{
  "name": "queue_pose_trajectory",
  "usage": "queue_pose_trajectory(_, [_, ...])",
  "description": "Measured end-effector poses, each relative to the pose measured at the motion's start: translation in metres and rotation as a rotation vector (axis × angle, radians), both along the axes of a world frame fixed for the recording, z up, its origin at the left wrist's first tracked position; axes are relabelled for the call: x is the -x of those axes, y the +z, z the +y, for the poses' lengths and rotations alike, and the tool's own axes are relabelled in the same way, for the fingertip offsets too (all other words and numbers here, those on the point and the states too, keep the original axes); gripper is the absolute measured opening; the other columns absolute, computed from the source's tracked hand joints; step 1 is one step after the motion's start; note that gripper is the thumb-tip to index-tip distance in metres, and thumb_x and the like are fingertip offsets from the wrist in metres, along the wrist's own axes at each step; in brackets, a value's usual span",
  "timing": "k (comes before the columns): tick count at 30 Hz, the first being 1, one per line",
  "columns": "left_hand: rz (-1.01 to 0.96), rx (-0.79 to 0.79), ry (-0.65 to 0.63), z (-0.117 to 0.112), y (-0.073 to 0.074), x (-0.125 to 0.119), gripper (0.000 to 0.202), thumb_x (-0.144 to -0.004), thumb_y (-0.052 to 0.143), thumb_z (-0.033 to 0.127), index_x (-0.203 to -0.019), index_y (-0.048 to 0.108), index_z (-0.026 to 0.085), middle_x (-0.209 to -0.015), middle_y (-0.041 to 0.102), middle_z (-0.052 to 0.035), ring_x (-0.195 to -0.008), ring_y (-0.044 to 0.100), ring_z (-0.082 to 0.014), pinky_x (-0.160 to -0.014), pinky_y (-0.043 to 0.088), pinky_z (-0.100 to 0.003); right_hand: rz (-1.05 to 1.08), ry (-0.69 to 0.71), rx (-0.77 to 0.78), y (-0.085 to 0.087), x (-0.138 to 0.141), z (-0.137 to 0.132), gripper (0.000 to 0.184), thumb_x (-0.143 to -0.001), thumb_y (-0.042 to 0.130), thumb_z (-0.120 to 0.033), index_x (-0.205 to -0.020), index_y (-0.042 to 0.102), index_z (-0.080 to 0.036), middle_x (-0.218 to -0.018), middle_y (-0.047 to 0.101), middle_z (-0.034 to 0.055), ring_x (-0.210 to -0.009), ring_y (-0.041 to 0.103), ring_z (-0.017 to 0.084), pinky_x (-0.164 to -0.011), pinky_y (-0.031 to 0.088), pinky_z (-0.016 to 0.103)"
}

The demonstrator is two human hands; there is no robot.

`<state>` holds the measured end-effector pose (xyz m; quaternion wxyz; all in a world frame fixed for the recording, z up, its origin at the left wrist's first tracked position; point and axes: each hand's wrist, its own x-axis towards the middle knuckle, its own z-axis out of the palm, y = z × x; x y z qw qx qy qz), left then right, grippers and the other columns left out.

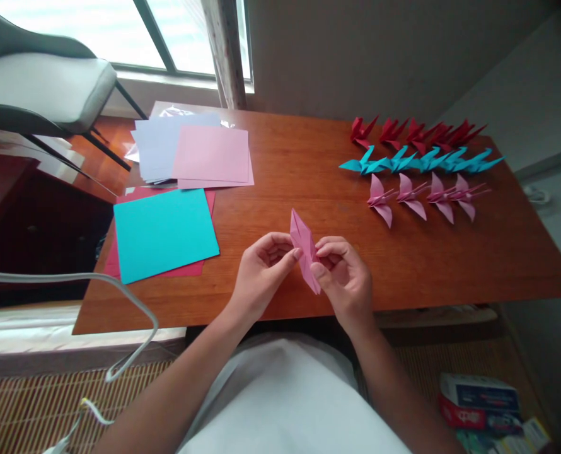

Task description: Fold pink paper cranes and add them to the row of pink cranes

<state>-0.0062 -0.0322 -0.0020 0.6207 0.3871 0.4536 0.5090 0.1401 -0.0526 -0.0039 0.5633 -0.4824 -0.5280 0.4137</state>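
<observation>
A partly folded pink paper piece [304, 246], long and pointed at both ends, is held upright above the near edge of the wooden table [285, 157]. My left hand [261, 268] pinches its left side with thumb and fingers. My right hand [344, 277] pinches its right side, fingers curled round the lower half. Both hands are closed on the paper.
Rows of finished paper cranes lie at the right: red [417, 132], teal [422, 161], pink [422, 197]. Paper sheets lie at the left: teal [164, 232] over red, pink [212, 154] over lavender. A chair [39, 82] stands by the window. A white cable [120, 296] and boxes [481, 403] are on the floor.
</observation>
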Motion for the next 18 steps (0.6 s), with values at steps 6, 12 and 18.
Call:
queue_pose_trajectory(6, [0.068,-0.064,-0.054,0.003,-0.003,0.002,0.022,-0.081,0.081,0.033,-0.089,0.069,0.017,-0.086,0.072,-0.0031,-0.077,0.066,-0.0134,-0.073,0.055,-0.024,0.070,0.056,0.240,-0.009,-0.009,0.006,0.021,-0.089,0.071,-0.041,-0.104,0.069,-0.025,-0.101,0.074,0.0038,-0.094,0.071,0.020,-0.085,0.060,0.033])
queue_pose_trajectory(12, [0.139,-0.110,-0.064,0.003,-0.009,0.001,0.019,-0.084,0.078,0.034,-0.089,0.067,0.019,-0.085,0.070,-0.0030,-0.075,0.066,-0.0147,-0.070,0.055,-0.025,-0.143,0.159,0.150,-0.008,-0.014,0.014,0.009,-0.090,0.070,-0.032,-0.093,0.075,-0.025,-0.091,0.072,0.0023,-0.084,0.068,0.018,-0.076,0.057,0.032])
queue_pose_trajectory(18, [0.193,-0.133,-0.082,0.001,-0.009,0.002,0.020,-0.087,0.074,0.038,-0.090,0.068,0.019,-0.086,0.071,-0.0045,-0.076,0.066,-0.0164,-0.069,0.055,-0.026,-0.158,0.062,0.157,-0.007,-0.009,0.012,0.014,-0.088,0.074,-0.032,-0.100,0.076,-0.026,-0.092,0.075,0.0034,-0.086,0.071,0.021,-0.080,0.059,0.036])
